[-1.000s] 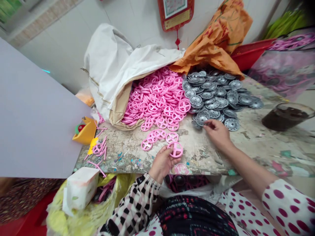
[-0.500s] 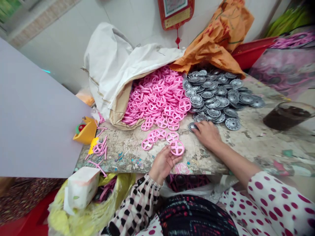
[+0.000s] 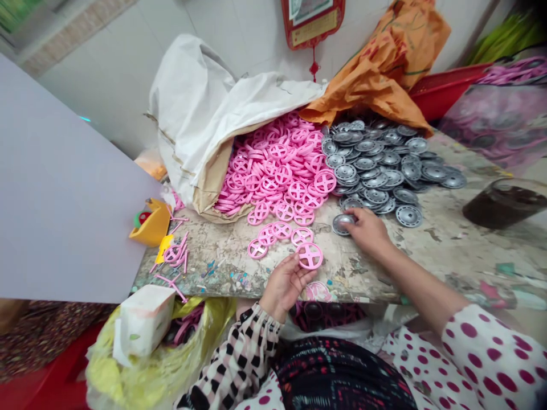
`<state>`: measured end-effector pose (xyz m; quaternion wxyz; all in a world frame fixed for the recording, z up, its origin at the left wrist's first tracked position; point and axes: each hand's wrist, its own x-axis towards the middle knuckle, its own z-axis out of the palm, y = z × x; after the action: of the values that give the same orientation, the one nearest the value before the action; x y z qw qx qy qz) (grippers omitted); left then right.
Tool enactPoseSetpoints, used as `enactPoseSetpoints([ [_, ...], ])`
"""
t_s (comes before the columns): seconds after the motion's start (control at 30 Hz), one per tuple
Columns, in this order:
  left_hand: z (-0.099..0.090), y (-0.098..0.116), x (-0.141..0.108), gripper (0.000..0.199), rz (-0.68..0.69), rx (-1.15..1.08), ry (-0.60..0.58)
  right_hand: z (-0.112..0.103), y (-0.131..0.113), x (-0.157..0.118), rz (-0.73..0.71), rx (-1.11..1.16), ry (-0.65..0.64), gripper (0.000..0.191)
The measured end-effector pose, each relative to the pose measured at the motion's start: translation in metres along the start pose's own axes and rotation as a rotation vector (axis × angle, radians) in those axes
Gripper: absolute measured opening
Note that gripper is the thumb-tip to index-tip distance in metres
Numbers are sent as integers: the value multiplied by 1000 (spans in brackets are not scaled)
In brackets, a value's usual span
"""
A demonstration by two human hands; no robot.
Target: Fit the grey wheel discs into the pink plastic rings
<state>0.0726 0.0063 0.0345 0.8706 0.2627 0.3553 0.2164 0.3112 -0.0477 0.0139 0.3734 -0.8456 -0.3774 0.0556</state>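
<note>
Okay, biggest stuff first: a paint-crusted bench point(image 3: 444, 250) is filling most of the view, with a white sack point(image 3: 192, 102) slumping open along its back edge and an orange bag point(image 3: 384, 68) bunching up next to it. A huge heap of pink wheels point(image 3: 273, 171) is spilling out of the sack across the back middle of the bench, and a heap of silver discs point(image 3: 376, 165) is sitting right beside it, toward the back right. A clear jar of dark liquid point(image 3: 504, 206) is standing near the right edge. Some loose pink wheels point(image 3: 273, 233) are trailing toward the front edge. The left hand point(image 3: 286, 285) is curling palm up by the front edge, pinching a pink wheel point(image 3: 309, 255) in its fingertips. The right hand point(image 3: 367, 230) is reaching across the bench, fingers on a silver disc point(image 3: 342, 224) just in front of the heap, though I can't tell if it's actually gripping it.
</note>
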Motion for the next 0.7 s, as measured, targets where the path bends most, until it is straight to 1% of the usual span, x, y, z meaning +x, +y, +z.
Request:
enactPoseSetpoints([
  [0.07, 0, -1, 0, 22, 9, -19, 24, -3, -2, -6, 124, 278, 57, 28],
  [0.13, 2, -2, 0, 21, 15, -32, 44, -4, -12, -20, 190, 566, 78, 31],
  [0.2, 6, -4, 0, 19, 18, -42, 42, -1, -29, -41, 164, 772, 25, 35],
  [0.23, 9, -5, -1, 19, 20, -47, 31, 1, -38, -53, 131, 811, -12, 34],
  [0.27, 12, -6, -2, 18, 26, -50, 14, 4, -47, -66, 91, 799, -48, 31],
  [0.33, 16, -9, -6, 19, 53, -49, -22, 10, -60, -89, -24, 651, -62, 20],
  [0.4, 19, -11, -10, 23, 89, -14, -45, 14, -66, -105, -159, 501, -49, 16],
  [0.43, 20, -12, -12, 25, 104, 13, -52, 14, -67, -110, -203, 454, -39, 16],
  [0.47, 20, -13, -15, 27, 117, 40, -54, 13, -67, -113, -221, 430, -34, 17],
  [0.53, 19, -14, -18, 30, 132, 79, -48, 9, -65, -113, -197, 428, -63, 23],
  [0.6, 19, -14, -20, 32, 150, 108, -33, 3, -65, -110, -177, 449, -168, 26],
  [0.67, 19, -14, -21, 33, 167, 147, -15, -2, -67, -108, -179, 460, -271, 21],
  [0.7, 20, -15, -21, 33, 175, 167, -6, -3, -68, -108, -177, 457, -292, 18],
])
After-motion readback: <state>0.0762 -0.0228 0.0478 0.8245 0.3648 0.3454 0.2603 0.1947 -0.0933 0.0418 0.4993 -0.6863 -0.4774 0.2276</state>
